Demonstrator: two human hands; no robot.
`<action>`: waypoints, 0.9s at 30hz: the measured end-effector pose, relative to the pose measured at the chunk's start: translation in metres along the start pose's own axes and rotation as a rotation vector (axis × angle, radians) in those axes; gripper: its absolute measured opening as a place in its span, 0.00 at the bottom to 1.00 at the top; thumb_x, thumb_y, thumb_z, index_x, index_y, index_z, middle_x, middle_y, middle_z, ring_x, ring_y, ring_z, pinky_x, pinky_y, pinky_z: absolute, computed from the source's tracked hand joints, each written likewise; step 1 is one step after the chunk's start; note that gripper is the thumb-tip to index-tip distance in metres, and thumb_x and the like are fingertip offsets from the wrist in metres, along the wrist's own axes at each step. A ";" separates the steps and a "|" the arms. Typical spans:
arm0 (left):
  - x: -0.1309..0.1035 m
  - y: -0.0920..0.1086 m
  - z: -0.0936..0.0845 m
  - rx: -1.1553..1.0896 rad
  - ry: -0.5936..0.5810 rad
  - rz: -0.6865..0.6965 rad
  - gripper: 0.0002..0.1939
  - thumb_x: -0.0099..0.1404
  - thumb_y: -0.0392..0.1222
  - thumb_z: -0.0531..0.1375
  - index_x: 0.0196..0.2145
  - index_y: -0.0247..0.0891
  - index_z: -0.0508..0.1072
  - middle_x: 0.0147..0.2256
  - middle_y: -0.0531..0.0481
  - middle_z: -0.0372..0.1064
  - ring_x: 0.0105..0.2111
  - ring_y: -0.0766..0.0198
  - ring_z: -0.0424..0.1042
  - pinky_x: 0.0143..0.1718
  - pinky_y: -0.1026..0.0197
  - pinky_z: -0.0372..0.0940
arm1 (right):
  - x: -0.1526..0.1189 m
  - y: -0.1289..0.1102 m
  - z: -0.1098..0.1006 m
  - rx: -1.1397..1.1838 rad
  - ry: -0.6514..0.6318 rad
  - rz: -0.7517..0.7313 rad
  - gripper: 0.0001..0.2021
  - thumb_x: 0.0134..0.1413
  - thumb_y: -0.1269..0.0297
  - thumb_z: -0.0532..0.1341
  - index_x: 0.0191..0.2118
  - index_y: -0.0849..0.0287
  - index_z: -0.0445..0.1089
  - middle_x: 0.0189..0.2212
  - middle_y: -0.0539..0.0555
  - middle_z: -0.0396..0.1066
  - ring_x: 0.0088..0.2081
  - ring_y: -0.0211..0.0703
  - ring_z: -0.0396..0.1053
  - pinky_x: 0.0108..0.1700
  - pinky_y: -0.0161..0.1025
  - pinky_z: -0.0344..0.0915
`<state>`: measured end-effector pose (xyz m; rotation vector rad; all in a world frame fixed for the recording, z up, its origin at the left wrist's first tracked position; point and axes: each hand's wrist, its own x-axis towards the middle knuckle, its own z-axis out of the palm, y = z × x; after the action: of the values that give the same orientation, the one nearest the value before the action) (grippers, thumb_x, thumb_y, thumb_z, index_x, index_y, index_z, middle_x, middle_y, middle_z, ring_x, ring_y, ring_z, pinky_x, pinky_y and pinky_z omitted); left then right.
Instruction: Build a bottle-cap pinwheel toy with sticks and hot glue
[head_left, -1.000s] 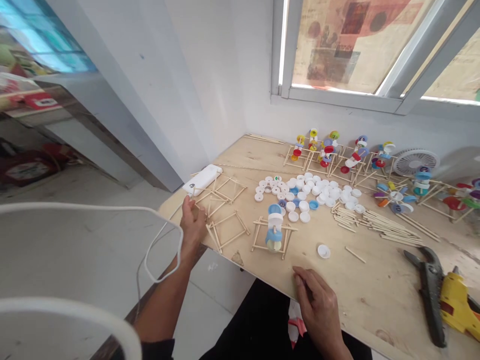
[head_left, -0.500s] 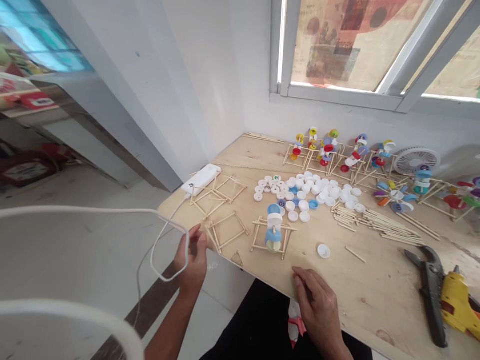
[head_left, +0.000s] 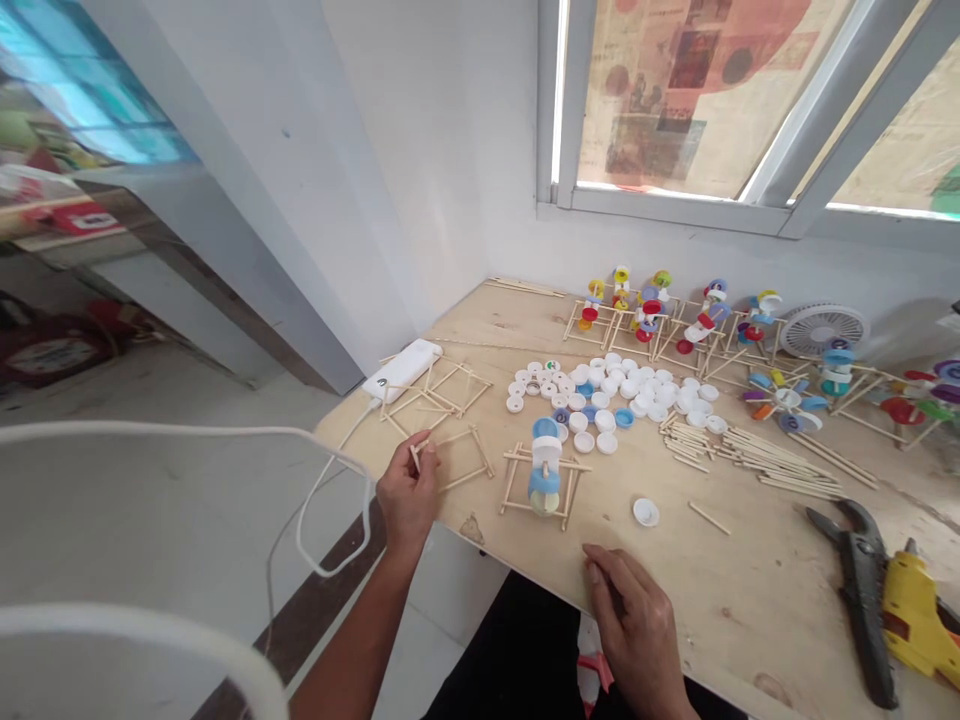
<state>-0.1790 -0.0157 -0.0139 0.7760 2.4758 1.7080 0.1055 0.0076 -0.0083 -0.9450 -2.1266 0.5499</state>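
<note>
My left hand (head_left: pixel 409 488) is closed on the near left corner of a square stick frame (head_left: pixel 472 474) at the table's left front edge. My right hand (head_left: pixel 632 620) rests at the front edge with its fingers curled; whether anything is under them is hidden. Between the hands stands a stick frame carrying a wheel of blue and white caps (head_left: pixel 546 455). A single white cap (head_left: pixel 646 512) and a loose stick (head_left: pixel 709 518) lie beyond my right hand. More stick frames (head_left: pixel 421 408) lie behind my left hand.
White and blue caps (head_left: pixel 634 385) spread across the middle, beside piled sticks (head_left: pixel 780 462). Finished-looking cap wheels (head_left: pixel 649 310) and a small fan (head_left: pixel 825 328) line the wall. Pliers (head_left: pixel 862 600) and a yellow glue gun (head_left: pixel 919 615) lie right. A white power bank (head_left: pixel 405 368) trails a cable.
My left hand has moved right and up from beside the table edge onto the stick frame, and its fingers have closed on it. My right hand has stayed nearly still.
</note>
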 end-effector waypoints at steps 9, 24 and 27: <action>0.023 0.011 0.018 -0.101 0.043 -0.086 0.17 0.57 0.51 0.56 0.36 0.35 0.75 0.23 0.53 0.69 0.20 0.66 0.64 0.22 0.64 0.59 | -0.001 0.001 0.001 0.006 -0.005 0.005 0.11 0.61 0.67 0.53 0.43 0.58 0.71 0.32 0.56 0.75 0.33 0.43 0.74 0.36 0.38 0.72; 0.025 0.029 -0.016 -0.306 -0.307 -0.231 0.30 0.50 0.57 0.63 0.46 0.33 0.74 0.33 0.44 0.74 0.28 0.64 0.69 0.25 0.64 0.63 | -0.002 0.001 0.002 0.025 -0.007 -0.007 0.10 0.60 0.69 0.53 0.44 0.58 0.70 0.33 0.55 0.75 0.34 0.42 0.74 0.38 0.38 0.72; 0.027 0.031 -0.021 -0.270 -0.330 -0.198 0.30 0.49 0.58 0.63 0.44 0.33 0.75 0.25 0.51 0.69 0.23 0.66 0.65 0.23 0.65 0.60 | -0.003 0.001 0.002 0.032 -0.003 -0.006 0.10 0.60 0.70 0.53 0.44 0.58 0.70 0.33 0.55 0.75 0.34 0.42 0.73 0.38 0.38 0.71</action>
<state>-0.1970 -0.0145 0.0289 0.6929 1.9845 1.6424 0.1054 0.0057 -0.0116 -0.9206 -2.1162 0.5811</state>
